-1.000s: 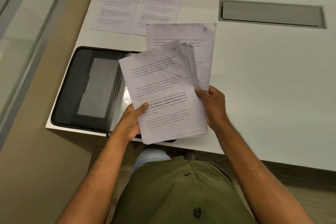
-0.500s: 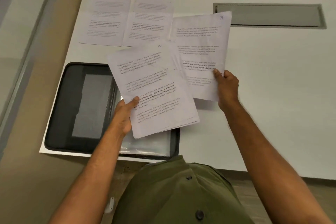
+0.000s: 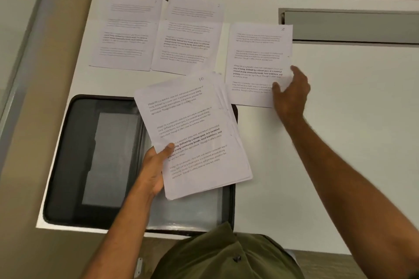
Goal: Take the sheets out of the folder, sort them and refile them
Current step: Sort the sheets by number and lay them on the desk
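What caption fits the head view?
Left hand holds the paper stack; right hand lays a sheet on the desk.

The folder (image 3: 95, 161) is a black zip-around one, lying open flat at the near left corner of the desk, with clear plastic sleeves showing on its right half. A stack of sheets (image 3: 192, 133) is held tilted above its right side, fanned a bit at the edges, the top page handwritten "10" in its upper corner. Three more sheets lie flat in a row along the far edge: the left sheet (image 3: 127, 34) and middle sheet (image 3: 188, 36) slightly overlap, and the right sheet (image 3: 258, 61) sits just beside them. All are white printed pages with short paragraphs, one partly bold.
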Tool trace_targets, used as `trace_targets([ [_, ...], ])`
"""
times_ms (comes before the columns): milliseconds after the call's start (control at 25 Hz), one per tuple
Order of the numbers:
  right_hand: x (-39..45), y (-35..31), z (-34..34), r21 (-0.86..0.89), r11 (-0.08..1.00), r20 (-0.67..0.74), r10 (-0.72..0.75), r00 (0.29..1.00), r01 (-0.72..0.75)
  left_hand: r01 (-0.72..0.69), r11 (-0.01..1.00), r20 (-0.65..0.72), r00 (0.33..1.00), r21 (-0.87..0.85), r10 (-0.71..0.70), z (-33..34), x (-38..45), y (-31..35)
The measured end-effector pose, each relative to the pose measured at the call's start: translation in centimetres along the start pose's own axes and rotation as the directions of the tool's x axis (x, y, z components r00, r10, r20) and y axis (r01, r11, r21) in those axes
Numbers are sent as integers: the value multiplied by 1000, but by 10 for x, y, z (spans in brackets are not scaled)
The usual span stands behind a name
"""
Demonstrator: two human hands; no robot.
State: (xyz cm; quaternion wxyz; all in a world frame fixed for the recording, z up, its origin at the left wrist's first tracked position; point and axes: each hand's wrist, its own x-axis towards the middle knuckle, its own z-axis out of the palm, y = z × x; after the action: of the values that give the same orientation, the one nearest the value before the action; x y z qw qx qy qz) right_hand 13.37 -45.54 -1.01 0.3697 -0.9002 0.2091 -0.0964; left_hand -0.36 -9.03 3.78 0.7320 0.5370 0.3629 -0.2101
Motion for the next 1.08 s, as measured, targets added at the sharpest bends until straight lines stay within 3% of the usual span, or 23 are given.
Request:
trace_targets([
  [80,-18,4,18,-208,936,134,-260,956,284,12,1000,-16,1000,-4,-12,-2,7,4],
  [160,-27,8,36,-314,867,284,-304,909,387,16,1000,-28,999,-1,-16,-2,16,8],
  [1080,47,-25,73,-396,851,353,-207,913,346,33,997,33,999,63,-36,21,27,13],
])
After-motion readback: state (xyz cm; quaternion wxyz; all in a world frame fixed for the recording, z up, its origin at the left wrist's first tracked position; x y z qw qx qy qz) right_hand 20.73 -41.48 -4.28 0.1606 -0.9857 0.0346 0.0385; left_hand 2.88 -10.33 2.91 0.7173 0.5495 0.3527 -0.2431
